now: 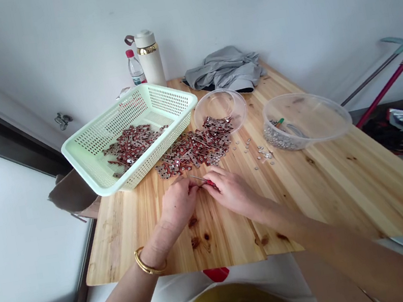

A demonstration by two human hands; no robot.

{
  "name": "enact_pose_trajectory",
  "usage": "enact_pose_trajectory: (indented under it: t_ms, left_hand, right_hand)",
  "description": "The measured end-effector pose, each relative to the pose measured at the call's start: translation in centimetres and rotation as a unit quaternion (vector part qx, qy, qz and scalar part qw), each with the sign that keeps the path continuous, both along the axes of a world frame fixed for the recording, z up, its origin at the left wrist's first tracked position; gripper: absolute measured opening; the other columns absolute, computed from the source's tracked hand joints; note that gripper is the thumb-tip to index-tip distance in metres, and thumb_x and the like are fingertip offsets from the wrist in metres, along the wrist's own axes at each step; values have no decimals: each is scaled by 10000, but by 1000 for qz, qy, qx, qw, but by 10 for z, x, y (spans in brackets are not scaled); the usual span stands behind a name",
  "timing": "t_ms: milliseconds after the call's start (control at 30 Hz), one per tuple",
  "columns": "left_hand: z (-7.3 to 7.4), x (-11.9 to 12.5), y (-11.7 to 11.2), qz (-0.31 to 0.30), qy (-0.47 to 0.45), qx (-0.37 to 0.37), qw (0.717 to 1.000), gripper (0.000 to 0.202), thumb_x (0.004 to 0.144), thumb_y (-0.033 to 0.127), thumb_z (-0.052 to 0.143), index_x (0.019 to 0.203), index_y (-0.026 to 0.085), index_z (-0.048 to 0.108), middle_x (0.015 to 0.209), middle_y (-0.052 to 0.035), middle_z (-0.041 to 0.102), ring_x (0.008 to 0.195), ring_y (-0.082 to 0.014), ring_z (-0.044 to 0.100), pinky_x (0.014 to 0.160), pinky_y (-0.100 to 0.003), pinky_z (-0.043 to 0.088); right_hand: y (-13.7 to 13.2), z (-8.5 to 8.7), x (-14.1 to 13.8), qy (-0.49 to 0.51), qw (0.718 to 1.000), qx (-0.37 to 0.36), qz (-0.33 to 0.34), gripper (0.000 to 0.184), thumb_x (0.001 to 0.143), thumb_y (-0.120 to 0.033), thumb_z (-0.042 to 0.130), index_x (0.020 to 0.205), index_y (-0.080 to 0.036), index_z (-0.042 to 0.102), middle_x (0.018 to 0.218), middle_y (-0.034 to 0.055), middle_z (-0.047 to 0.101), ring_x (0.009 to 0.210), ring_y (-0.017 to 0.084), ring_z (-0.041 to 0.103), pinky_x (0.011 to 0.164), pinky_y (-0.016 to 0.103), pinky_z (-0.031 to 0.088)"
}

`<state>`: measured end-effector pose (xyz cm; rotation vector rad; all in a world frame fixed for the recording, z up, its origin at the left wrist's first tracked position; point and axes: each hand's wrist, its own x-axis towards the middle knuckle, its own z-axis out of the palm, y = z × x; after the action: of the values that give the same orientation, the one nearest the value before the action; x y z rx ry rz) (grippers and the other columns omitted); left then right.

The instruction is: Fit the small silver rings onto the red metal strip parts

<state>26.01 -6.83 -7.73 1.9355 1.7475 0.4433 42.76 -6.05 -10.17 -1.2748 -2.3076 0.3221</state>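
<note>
Just in front of the pile, my left hand and my right hand meet over the table. My right hand is closed around a thin metal tool with a red handle; its shaft points left toward my left fingers. My left fingers are pinched together, and what they hold is mostly hidden. Beyond both hands spreads a pile of small reddish-brown strips with metal bits. Small silvery discs lie scattered to the right of it.
A pale green basket holds more strips at the left. A round clear tub lies tipped behind the pile. Another clear tub with silvery discs stands right. At the back are a white flask, a plastic bottle and grey cloth.
</note>
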Motion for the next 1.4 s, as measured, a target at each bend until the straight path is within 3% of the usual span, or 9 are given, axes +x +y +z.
enact_pose_trajectory:
  t_ms: [233, 533, 800, 1067, 1267, 1400]
  left_hand:
    - [0, 1, 2, 8, 15, -10, 1000, 220, 881, 221, 524, 924, 243, 738, 945, -50, 714, 884, -229, 669, 765, -329, 493]
    - [1, 5, -4, 16, 97, -8, 995, 177, 901, 231, 481, 851, 192, 646, 928, -47, 684, 809, -198, 659, 621, -283, 435]
    - [-4, 5, -11, 23, 65, 22, 997, 109, 875, 216, 516, 854, 201, 623, 924, -26, 662, 824, -189, 642, 619, -280, 408]
    - [-5, 2, -12, 7, 44, 31, 999, 78, 847, 213, 567, 873, 204, 640, 932, -27, 668, 835, -191, 639, 643, -278, 421]
    - [-8, -3, -8, 16, -18, 27, 999, 77, 855, 229, 603, 804, 205, 656, 853, -9, 695, 788, -167, 631, 686, -267, 433]
    - [-6, -4, -6, 19, -27, 22, 999, 85, 846, 230, 619, 774, 202, 654, 829, -9, 696, 766, -162, 624, 675, -262, 426]
  right_hand:
    - [3, -3, -4, -33, 999, 5, 8, 124, 925, -145, 511, 845, -175, 601, 884, 46, 587, 762, 164, 584, 665, 272, 428]
    - [-16, -7, 0, 24, 1000, -12, 0, 156, 919, -142, 512, 871, -193, 651, 837, 23, 591, 740, 148, 593, 692, 265, 443]
    - [-29, -5, 5, 14, 999, -35, 17, 261, 940, -144, 476, 1106, -208, 666, 934, 47, 646, 808, 165, 631, 728, 278, 488]
    - [-30, -9, 3, 56, 997, -44, 2, 262, 942, -149, 472, 1115, -217, 657, 919, 46, 647, 833, 179, 633, 760, 305, 508]
    - [-36, 0, 7, 145, 988, -42, -31, 299, 970, -194, 445, 1256, -207, 531, 1113, 95, 616, 988, 202, 622, 857, 348, 520]
    - [-44, 4, 9, 111, 992, -43, -35, 285, 971, -147, 411, 1179, -197, 600, 987, 82, 593, 889, 191, 628, 809, 347, 524]
